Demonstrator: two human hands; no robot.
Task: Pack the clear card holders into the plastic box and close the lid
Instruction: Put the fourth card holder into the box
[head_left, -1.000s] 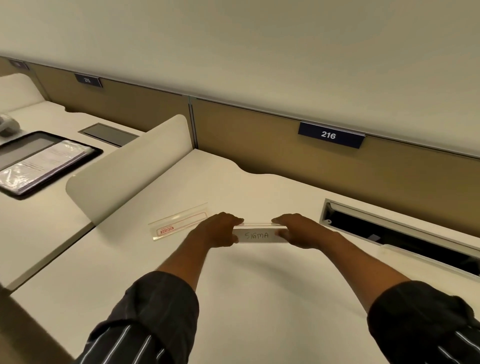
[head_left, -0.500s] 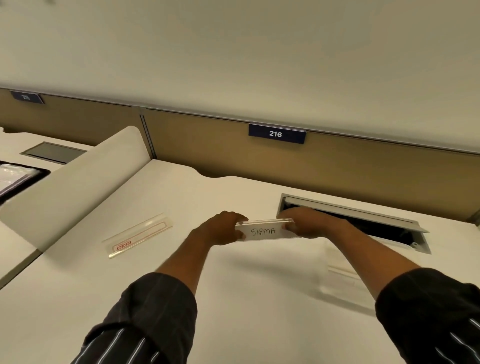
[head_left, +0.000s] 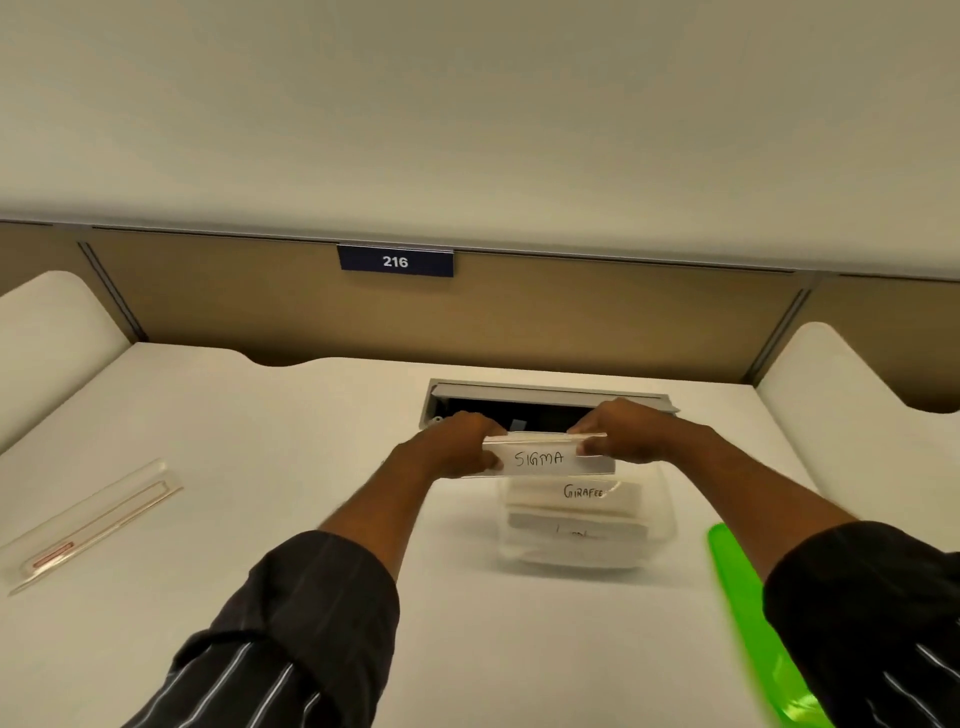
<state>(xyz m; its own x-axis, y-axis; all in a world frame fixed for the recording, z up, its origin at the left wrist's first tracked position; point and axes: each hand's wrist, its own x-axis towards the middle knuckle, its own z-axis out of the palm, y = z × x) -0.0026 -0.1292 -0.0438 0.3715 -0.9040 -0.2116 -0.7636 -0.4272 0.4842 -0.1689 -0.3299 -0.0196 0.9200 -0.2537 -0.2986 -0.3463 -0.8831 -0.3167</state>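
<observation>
A clear card holder with a card reading SIGMA (head_left: 540, 458) is gripped at its two ends by my left hand (head_left: 457, 447) and my right hand (head_left: 623, 434). It hovers over the far rim of the clear plastic box (head_left: 662, 535). Inside the box lie other holders, one with a card reading GIRAFEE (head_left: 584, 492) and another below it. One more clear card holder (head_left: 88, 525) with a red label lies flat on the desk at the far left. The green lid (head_left: 753, 623) lies to the right of the box, partly hidden by my right sleeve.
The white desk (head_left: 260, 467) has an open cable hatch (head_left: 519, 408) just behind my hands. White side dividers (head_left: 52, 332) stand at left and right. A brown back panel carries a sign reading 216 (head_left: 395, 261).
My view has swung right, and both hands have carried the SIGMA holder rightwards over the box. The box and green lid have come into view.
</observation>
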